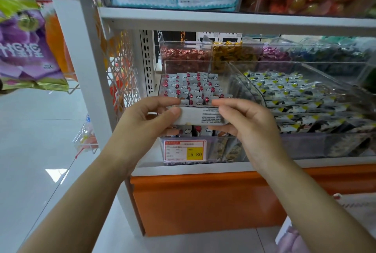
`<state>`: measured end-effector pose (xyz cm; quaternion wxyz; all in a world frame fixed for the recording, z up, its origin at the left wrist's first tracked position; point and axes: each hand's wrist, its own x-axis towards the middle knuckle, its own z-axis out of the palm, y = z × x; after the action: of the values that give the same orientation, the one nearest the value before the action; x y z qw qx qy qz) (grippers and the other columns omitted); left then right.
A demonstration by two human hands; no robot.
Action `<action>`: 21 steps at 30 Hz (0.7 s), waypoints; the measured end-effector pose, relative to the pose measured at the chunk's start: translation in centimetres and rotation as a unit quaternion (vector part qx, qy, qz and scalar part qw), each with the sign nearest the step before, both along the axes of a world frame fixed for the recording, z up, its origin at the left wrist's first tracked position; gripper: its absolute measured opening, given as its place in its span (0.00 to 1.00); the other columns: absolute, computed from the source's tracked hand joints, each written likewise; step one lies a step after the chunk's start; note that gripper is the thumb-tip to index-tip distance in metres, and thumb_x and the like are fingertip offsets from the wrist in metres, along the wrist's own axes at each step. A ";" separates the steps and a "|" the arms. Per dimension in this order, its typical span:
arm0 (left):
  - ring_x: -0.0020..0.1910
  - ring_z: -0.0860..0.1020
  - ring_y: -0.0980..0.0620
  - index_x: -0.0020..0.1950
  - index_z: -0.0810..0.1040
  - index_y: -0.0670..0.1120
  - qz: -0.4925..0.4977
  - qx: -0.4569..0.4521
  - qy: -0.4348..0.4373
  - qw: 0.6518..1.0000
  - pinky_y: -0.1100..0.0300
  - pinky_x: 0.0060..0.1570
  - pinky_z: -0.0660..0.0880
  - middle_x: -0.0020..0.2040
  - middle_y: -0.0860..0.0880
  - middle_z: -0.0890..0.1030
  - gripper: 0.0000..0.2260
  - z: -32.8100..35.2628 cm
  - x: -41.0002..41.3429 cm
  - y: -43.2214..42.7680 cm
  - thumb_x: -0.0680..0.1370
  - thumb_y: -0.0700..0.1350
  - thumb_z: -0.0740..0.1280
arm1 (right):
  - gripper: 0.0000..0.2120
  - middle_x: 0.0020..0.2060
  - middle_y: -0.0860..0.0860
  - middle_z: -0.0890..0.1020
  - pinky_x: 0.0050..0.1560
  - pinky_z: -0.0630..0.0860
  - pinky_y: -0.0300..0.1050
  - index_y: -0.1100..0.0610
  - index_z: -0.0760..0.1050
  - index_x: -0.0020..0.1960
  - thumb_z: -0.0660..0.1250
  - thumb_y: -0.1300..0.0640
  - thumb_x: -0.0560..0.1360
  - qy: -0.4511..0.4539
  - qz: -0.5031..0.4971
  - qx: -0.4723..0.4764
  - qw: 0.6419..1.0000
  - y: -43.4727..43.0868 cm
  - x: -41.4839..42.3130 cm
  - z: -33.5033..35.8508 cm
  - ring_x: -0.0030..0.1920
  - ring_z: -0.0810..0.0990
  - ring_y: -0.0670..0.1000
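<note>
A small white snack packet [200, 116] with black print is held flat over the front of a clear bin [195, 65] on a shop shelf. My left hand [150, 118] pinches its left end between thumb and fingers. My right hand [246, 122] pinches its right end the same way. The bin holds several rows of like packets [193, 86], white with red and cloud marks. A price tag [184, 150] reading 15.80 is on the bin's front.
A second clear bin [254, 73] of black, white and yellow packets stands to the right. Behind are bins of red [183, 53], yellow [232, 53] and purple sweets. The white shelf above [223, 18] carries seaweed packs. Purple bags [26, 49] hang at the left over a pale floor.
</note>
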<state>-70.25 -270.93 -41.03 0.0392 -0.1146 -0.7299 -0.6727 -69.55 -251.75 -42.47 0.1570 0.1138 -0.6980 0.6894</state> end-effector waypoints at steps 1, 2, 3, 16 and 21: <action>0.45 0.83 0.54 0.53 0.81 0.48 -0.002 -0.005 0.002 1.000 0.65 0.41 0.79 0.51 0.45 0.81 0.10 0.0 0.0 0.0 0.73 0.45 0.67 | 0.09 0.44 0.50 0.85 0.43 0.81 0.44 0.50 0.83 0.47 0.66 0.61 0.76 0.006 -0.009 0.011 1.000 0.1 0.0 0.1 0.46 0.84 0.50; 0.44 0.83 0.54 0.53 0.81 0.48 -0.004 -0.013 0.006 1.000 0.66 0.40 0.79 0.50 0.46 0.82 0.10 0.0 0.1 0.0 0.72 0.46 0.68 | 0.08 0.43 0.50 0.85 0.43 0.81 0.44 0.50 0.83 0.46 0.66 0.61 0.75 0.009 -0.014 0.017 1.000 0.1 0.0 0.1 0.45 0.84 0.50; 0.44 0.83 0.54 0.52 0.81 0.49 -0.005 -0.023 0.010 1.000 0.66 0.40 0.79 0.49 0.48 0.83 0.12 0.0 0.1 0.0 0.71 0.48 0.68 | 0.08 0.42 0.50 0.84 0.41 0.82 0.45 0.51 0.83 0.45 0.67 0.61 0.75 0.012 -0.017 0.019 1.000 0.1 0.0 0.1 0.44 0.84 0.50; 0.35 0.76 0.55 0.41 0.77 0.51 0.002 -0.105 0.032 0.994 0.59 0.36 0.75 0.39 0.46 0.79 0.03 -0.2 0.4 0.8 0.70 0.48 0.69 | 0.07 0.30 0.47 0.80 0.30 0.70 0.26 0.56 0.81 0.39 0.67 0.61 0.75 0.073 -0.111 0.121 0.984 -0.5 0.5 0.3 0.32 0.78 0.39; 0.33 0.77 0.60 0.35 0.79 0.46 0.023 -0.141 0.055 0.988 0.68 0.35 0.73 0.34 0.51 0.80 0.07 0.1 0.0 0.1 0.71 0.48 0.69 | 0.06 0.34 0.43 0.81 0.32 0.71 0.26 0.54 0.81 0.40 0.68 0.61 0.75 0.071 -0.093 0.128 0.985 -0.7 0.6 0.4 0.34 0.79 0.36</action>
<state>-70.22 -270.87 -40.94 0.0783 -0.1391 -0.8168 -0.5543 -68.97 -252.42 -42.10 0.2531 0.1163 -0.7753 0.5669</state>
